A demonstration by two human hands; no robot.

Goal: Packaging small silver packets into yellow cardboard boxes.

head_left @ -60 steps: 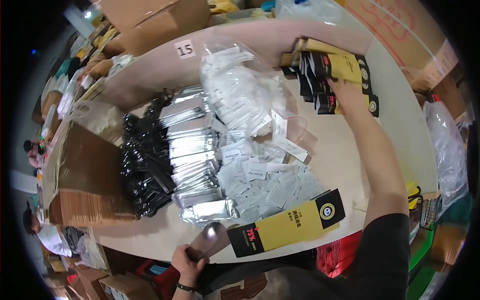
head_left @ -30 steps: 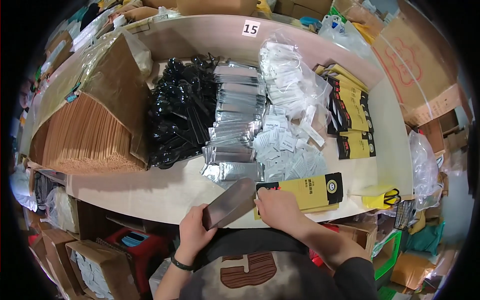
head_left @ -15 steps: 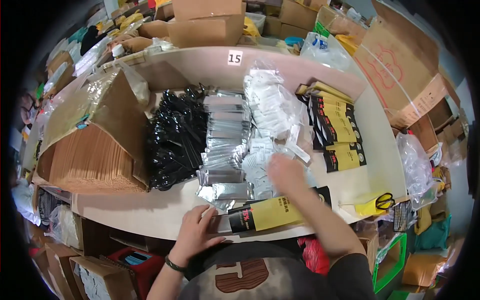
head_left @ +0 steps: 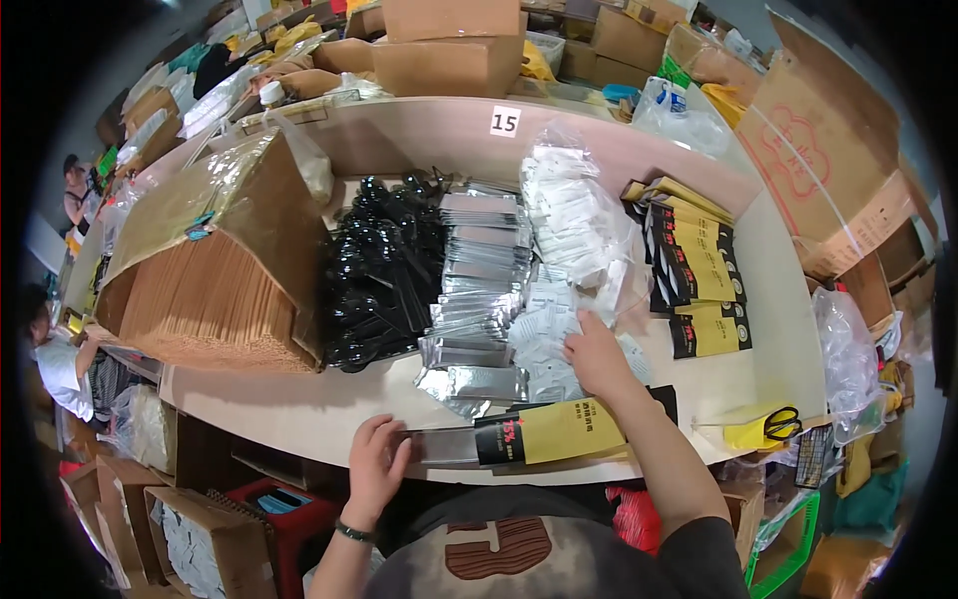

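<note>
Packet [head_left: 561,432], yellow with black ends, lies flat near the front edge of a pale table [head_left: 254,404] with raised walls [head_left: 399,132] at the back and right. Across the tabletop, left to right, sit an open carton [head_left: 274,200] packed with thin tan pieces, glossy black items [head_left: 384,280], silver pouches [head_left: 484,275], white sachets [head_left: 544,324] below a clear bag [head_left: 566,215], and more yellow-and-black packets [head_left: 699,262]. Scissors [head_left: 783,423] lie at the right front corner. Cardboard boxes [head_left: 449,65] crowd the room beyond; another person [head_left: 62,364] shows at the far left. Packet print is red and dark; a shiny grey strip [head_left: 444,447] sticks out of its left end. The left hand [head_left: 374,459], fingers slightly bent, is at the strip's outer end; whether it grips, I cannot tell. The right hand [head_left: 602,361] reaches into the sachets, fingertips down; whether it pinches one is unclear.
</note>
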